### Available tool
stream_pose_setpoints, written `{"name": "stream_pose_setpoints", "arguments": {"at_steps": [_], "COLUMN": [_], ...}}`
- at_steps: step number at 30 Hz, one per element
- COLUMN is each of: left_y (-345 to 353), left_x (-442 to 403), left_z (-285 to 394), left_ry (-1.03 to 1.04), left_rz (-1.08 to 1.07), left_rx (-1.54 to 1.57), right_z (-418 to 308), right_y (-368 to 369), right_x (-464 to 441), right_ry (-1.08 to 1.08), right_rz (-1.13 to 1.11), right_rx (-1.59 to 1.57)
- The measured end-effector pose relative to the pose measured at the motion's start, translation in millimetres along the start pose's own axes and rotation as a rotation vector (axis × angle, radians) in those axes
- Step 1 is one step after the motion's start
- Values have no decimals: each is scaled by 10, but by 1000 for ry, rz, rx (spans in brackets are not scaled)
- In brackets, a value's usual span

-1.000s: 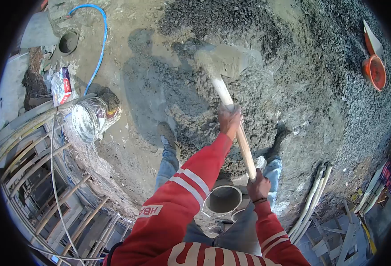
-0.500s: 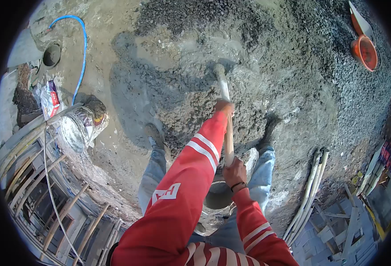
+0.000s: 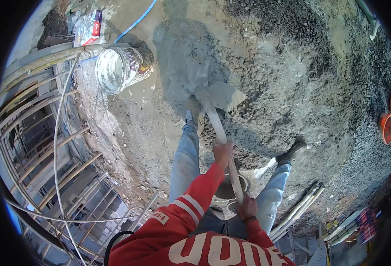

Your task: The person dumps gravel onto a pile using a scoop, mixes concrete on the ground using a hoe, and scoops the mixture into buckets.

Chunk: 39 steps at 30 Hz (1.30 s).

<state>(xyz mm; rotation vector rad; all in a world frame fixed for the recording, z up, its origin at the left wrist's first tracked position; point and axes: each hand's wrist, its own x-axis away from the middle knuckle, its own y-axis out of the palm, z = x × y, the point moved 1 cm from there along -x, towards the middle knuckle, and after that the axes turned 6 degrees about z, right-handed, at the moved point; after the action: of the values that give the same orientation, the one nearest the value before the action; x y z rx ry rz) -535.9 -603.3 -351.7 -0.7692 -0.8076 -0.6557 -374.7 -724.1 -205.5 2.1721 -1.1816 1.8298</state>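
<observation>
My left hand [image 3: 223,153] is wrapped round the middle of a long wooden handle [image 3: 217,124]. Lower down, near the handle's end, my right hand [image 3: 247,207] grips it too. At the far end is a flat grey metal blade [image 3: 224,95], close to my left foot and over wet grey mix [image 3: 257,111]. The handle slants from upper left to lower right between my legs. Below it a round bucket [image 3: 231,187] stands between my legs, partly hidden by the handle and my arm.
A whitish bucket [image 3: 111,71] lies tilted at the left, by a blue hose [image 3: 135,23] and a printed sack [image 3: 96,29]. Poles [image 3: 62,181] form a framework at lower left. An orange bucket [image 3: 388,127] and gravel [image 3: 363,80] are at right, pipes [image 3: 298,212] at lower right.
The blade has come out of the mix and swung left and nearer to my left foot, with both hands still on the handle. The camera view has shifted, and the whitish bucket appears higher.
</observation>
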Motion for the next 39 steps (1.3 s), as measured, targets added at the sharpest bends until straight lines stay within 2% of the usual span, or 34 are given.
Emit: {"name": "stream_pose_setpoints", "arguments": {"at_steps": [2, 3, 4, 5, 7, 8, 11, 14, 17, 18, 20, 22, 23, 24, 26, 27, 29, 30, 31, 33, 34, 36, 37, 38, 39], "left_y": [-138, -160, -227, -245, -330, -336, -201, -110, 234, 467, 633, 723, 648, 628, 659, 679, 727, 764, 820, 977, 1045, 1121, 1162, 1234, 1345], "left_x": [-478, -826, -1290, -1586, -3010, -3012, -2579, -1821, -1280, -1350, -1157, -867, -957, -844, -375, -159, 114, 202, 331, 564, 579, 655, 784, 620, 432], "left_z": [766, 996, 1195, 1464, 1422, 1643, 1278, 320, -713, -1207, -1471, -1110, -1179, -1036, -580, -422, -580, -650, -751, -940, -812, -455, 60, 289, 526], "left_ry": [161, 291, 361, 343, 606, 534, 400, 353, 101, 172, 230, -359, -436, -427, -649, -645, -630, -612, -599, -389, -375, -258, -160, -123, -85], "left_rz": [12, 106, 83, 84, 254, 222, 152, 139, -39, -117, -212, -384, -460, -467, -317, -208, -235, -259, -257, -52, -55, 14, -27, -28, -35], "left_rx": [-11, 55, -74, -95, -465, -654, -704, -915, -873, -924, -979, -293, -226, -238, 73, 92, 169, 258, 241, 110, 105, 129, 170, 158, 148], "right_z": [-540, -857, -1163, -1531, -1997, -2139, -1982, -1361, -757, -659, -496, -603, -616, -618, -509, -353, 212, 607, 1001, 1718, 1858, 1941, 1792, 1389, 1257], "right_y": [84, 75, 110, 56, 121, 114, 230, 152, 82, -37, -214, -547, -688, -846, -1254, -1409, -1600, -1579, -1463, -1092, -956, -693, -648, -749, -639], "right_x": [-637, -979, -1332, -1632, -2217, -2333, -2164, -1389, -866, -893, -760, -621, -533, -417, 62, 306, 673, 754, 764, 580, 442, 170, 3, -140, -327], "right_ry": [-186, -202, -291, -323, -389, -420, -282, -65, 141, 150, 151, 135, 119, 106, 54, 20, 29, -5, -35, 0, 8, -50, -107, -149, -156], "right_rz": [100, 40, 87, 76, 93, 104, 36, -69, -69, -52, -48, -22, -36, -51, -69, -66, -145, -94, -49, 28, 96, 176, 250, 285, 312], "right_rx": [-1, 35, 18, 15, 51, 49, 75, 161, 245, 253, 152, 103, 101, 97, 57, 55, 135, 118, 97, 171, 202, 99, 14, -159, -205]}}
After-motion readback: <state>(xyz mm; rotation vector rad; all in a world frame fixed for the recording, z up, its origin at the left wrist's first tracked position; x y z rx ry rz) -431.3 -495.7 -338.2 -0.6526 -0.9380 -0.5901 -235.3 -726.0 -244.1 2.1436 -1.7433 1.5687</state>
